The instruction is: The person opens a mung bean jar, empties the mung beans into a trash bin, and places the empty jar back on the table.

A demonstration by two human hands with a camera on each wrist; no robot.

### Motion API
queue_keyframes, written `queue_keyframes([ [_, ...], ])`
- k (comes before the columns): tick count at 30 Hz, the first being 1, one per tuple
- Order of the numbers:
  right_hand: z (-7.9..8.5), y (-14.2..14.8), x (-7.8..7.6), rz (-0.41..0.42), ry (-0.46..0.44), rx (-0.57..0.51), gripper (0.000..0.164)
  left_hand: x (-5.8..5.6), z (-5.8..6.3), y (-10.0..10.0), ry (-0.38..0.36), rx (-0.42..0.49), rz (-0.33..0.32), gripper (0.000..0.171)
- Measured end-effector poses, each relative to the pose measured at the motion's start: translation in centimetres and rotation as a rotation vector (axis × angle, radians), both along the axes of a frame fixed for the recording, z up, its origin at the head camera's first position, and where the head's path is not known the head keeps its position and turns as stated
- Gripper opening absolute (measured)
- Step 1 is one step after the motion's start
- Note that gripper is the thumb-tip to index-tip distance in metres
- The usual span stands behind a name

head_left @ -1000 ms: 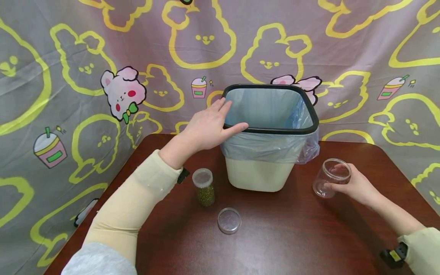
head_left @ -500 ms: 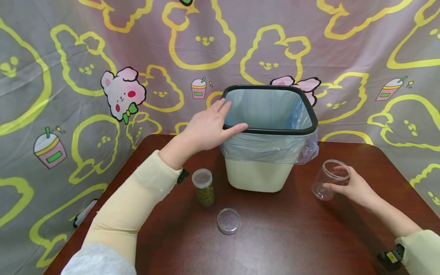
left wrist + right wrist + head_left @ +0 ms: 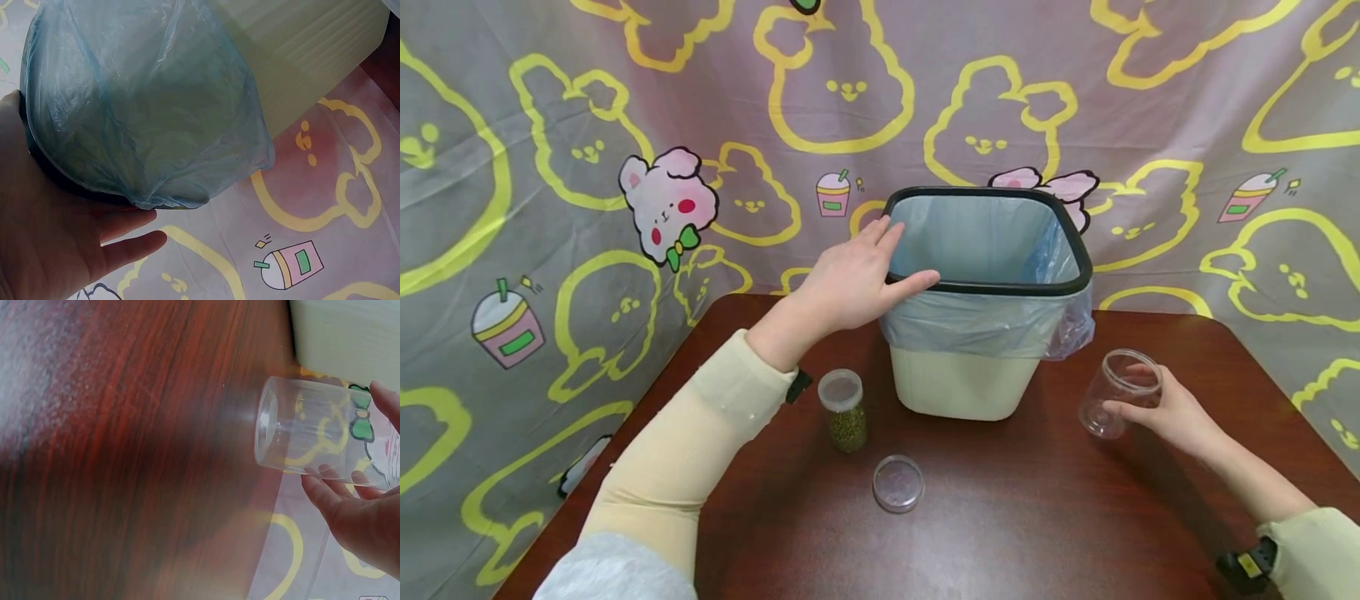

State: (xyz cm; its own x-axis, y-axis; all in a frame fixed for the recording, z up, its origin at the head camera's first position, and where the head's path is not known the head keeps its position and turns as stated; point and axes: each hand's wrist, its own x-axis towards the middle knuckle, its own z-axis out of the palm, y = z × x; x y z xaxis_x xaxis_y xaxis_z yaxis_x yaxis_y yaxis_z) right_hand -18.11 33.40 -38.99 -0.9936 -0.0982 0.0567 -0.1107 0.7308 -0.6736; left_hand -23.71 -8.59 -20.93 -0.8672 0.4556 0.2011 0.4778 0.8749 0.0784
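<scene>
My left hand point(image 3: 852, 279) rests at the left front corner of a cream trash bin point(image 3: 964, 383), its fingers straight against the black rim point(image 3: 1015, 287). In the left wrist view, the fingers point(image 3: 128, 253) extend past the rim beside the blue bag. On the right, my right hand point(image 3: 1176, 412) grips a clear, lidless jar point(image 3: 1105, 400), thumb on one side and fingers on the other. The jar looks empty and tilts slightly; in the right wrist view its base point(image 3: 267, 422) faces the tabletop.
A thin blue liner point(image 3: 977, 321) folds over the bin's rim. Left of the bin stands a lidded jar of green beans point(image 3: 847, 425). A clear round lid point(image 3: 898, 484) lies in front on the brown table point(image 3: 1000, 533). A cartoon-print curtain point(image 3: 715, 108) hangs behind.
My right hand and the jar have shifted slightly left and down in the head view. The left hand stays at the bin rim.
</scene>
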Motion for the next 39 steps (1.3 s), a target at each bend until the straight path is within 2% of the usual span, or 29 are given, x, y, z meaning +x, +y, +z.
queue_keyframes([
  [9,0.2,-0.1,0.3,-0.007,0.035,-0.032,0.093,0.1,0.0,0.0,0.001,-0.001,0.0,0.096],
  [16,1.4,0.0,0.4,-0.019,0.086,-0.048,0.099,0.1,0.0,-0.2,0.026,0.007,0.002,0.096],
  [23,2.8,-0.1,0.9,-0.064,0.113,-0.081,0.099,0.1,-0.1,0.0,0.015,0.015,-0.002,0.096],
  [27,3.8,-0.3,1.2,-0.097,0.163,-0.098,0.097,0.1,-0.3,0.0,0.038,0.036,0.0,0.094],
  [33,4.9,-1.1,1.6,-0.115,0.25,-0.07,0.092,0.0,-0.7,0.1,0.066,0.068,0.001,0.093],
  [39,6.3,-2.0,2.0,-0.13,0.264,-0.06,0.091,0.0,-0.7,0.1,0.068,0.076,0.004,0.093],
])
